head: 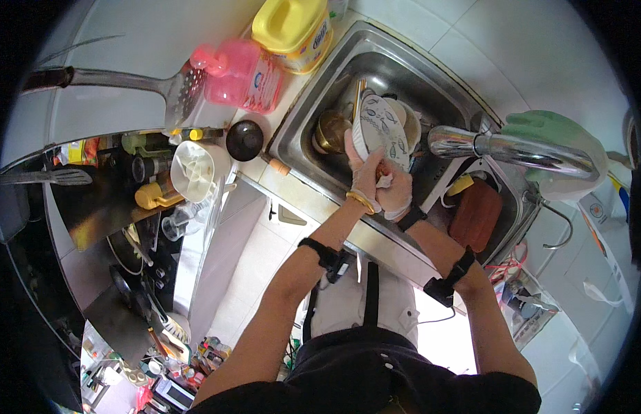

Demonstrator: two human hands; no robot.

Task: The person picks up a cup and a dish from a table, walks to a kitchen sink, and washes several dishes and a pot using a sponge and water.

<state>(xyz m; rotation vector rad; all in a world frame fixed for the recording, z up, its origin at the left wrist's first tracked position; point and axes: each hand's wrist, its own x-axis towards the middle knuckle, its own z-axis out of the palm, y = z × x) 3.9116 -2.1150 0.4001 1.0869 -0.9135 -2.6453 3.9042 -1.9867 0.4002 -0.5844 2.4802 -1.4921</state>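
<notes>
Both my hands wear thin clear gloves above the steel sink (294, 150). My left hand (362, 173) holds the near edge of a white bowl with a fish pattern (385, 124), tilted on its side. My right hand (394, 189) is pressed against the same end of the bowl, with something reddish and a white scrap at its fingers; what that is, I cannot tell. Under and beyond the bowl lie a gold-coloured metal bowl (330, 132), other pale dishes (412, 124) and chopsticks (359, 98).
A chrome faucet (532, 155) reaches over the sink from the right. A reddish-brown block (475, 215) and a yellow sponge (460, 185) lie in the side basin. At the left rim stand a pink pump bottle (243, 75), a yellow tub (294, 36) and a dark round bowl (245, 140).
</notes>
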